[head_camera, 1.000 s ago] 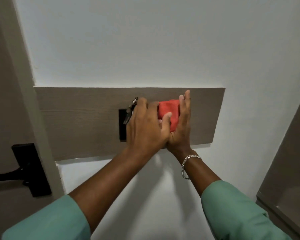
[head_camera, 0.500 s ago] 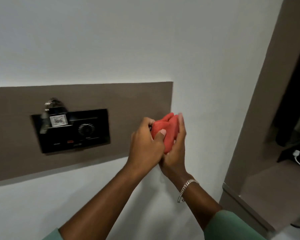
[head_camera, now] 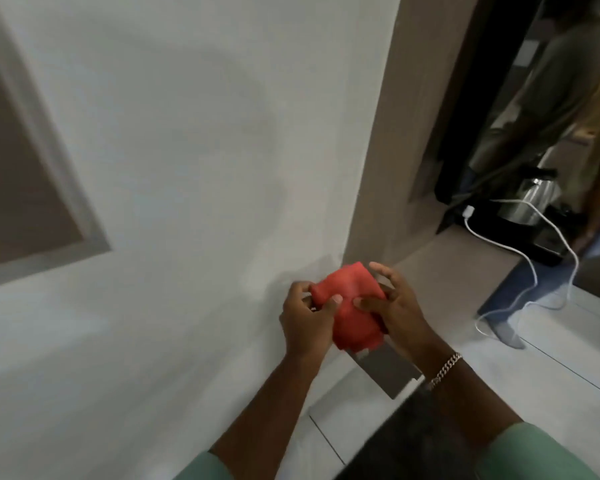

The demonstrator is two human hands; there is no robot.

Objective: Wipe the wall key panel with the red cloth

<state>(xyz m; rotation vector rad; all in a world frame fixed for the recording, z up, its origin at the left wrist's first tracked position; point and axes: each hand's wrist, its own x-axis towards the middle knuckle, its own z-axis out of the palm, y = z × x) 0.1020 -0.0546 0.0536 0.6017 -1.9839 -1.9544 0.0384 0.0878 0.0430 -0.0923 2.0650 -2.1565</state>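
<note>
The left hand (head_camera: 305, 318) and the right hand (head_camera: 394, 306) both grip the crumpled red cloth (head_camera: 349, 306), thumbs pressed on its near face and fingers curled behind, so the cloth sits bunched between the two palms, held in the air in front of the plain white wall (head_camera: 194, 168). A silver chain bracelet (head_camera: 444, 370) circles the right wrist, and pale green sleeves (head_camera: 530, 452) cover both forearms. Only a corner of the brown wooden wall panel (head_camera: 18, 188) shows at far left, well apart from the cloth. To the right, a white charging cable (head_camera: 534, 258) trails over the pale tiled floor (head_camera: 534, 372).
</note>
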